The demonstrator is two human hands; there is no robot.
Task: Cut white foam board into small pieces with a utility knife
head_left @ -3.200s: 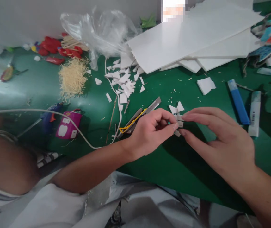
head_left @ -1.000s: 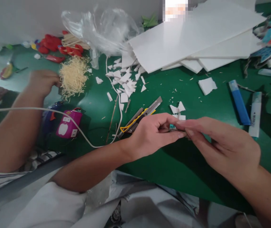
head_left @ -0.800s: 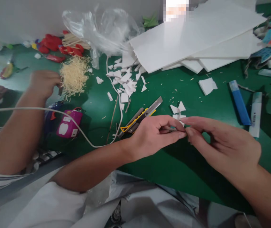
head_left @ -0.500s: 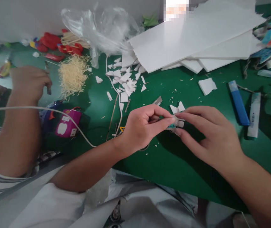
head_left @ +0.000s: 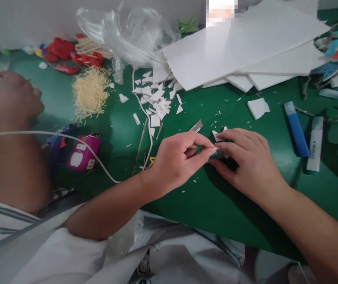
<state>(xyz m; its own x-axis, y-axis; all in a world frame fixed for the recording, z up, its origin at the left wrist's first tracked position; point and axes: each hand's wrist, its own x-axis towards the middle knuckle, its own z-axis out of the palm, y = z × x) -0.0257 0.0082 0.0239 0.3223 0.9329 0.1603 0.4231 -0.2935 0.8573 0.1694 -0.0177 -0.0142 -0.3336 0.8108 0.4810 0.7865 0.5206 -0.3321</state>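
My left hand [head_left: 176, 161] is closed in a pinch, thumb and forefinger meeting over a small teal-and-white piece [head_left: 214, 154] just above the green table. From the other side, the fingers of my right hand [head_left: 250, 159] close around the same piece and cover most of it, so its exact kind is hidden. White foam bits [head_left: 216, 135] show just beyond my right fingertips. A flat metal blade [head_left: 197, 126] juts out behind my left hand; its handle, if any, is out of sight.
Foam scraps [head_left: 158, 104] and large white foam boards [head_left: 234, 51] lie farther back. A blue marker-like stick [head_left: 297, 130] and a white one [head_left: 315, 146] are at right. A co-worker's hand [head_left: 12, 98] is at left, near pale shreds [head_left: 90, 92] and a white cord [head_left: 68, 136].
My right hand has moved left and closed in around the small piece, covering more of it. My left hand stays nearly still. The co-worker's hand has shifted left.
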